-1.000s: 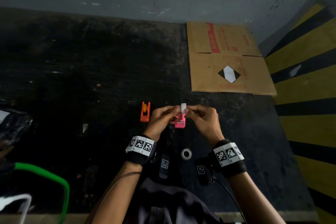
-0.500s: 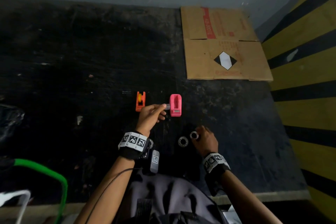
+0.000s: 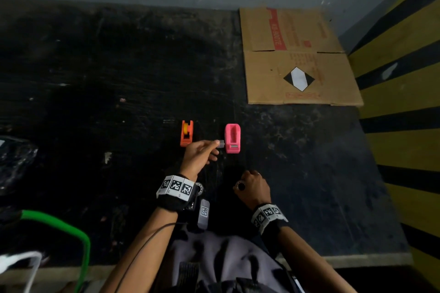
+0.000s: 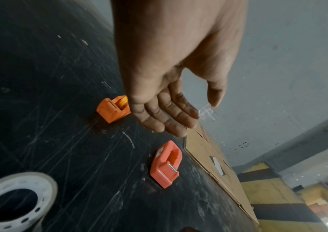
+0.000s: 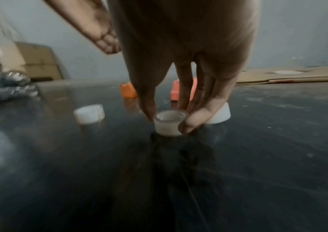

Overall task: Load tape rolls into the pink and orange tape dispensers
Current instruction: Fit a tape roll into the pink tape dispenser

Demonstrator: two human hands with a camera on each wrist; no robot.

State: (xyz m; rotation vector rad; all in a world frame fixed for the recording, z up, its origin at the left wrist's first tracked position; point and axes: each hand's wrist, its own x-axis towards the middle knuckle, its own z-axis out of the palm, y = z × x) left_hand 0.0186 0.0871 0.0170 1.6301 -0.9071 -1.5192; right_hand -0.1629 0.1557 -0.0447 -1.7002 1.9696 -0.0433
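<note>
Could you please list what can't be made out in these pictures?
- Pink dispenser: right wrist view, right hand covers most of it.
- Small roll: head view, mostly under the right hand.
- Clear piece at the left hand fingers: transparent, shape unclear in left wrist view.
- Big roll: cut off by the left wrist frame's edge.

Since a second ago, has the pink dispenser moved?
Yes. The pink dispenser left the hands and now stands on the table right of the orange dispenser, clear of both hands.
</note>
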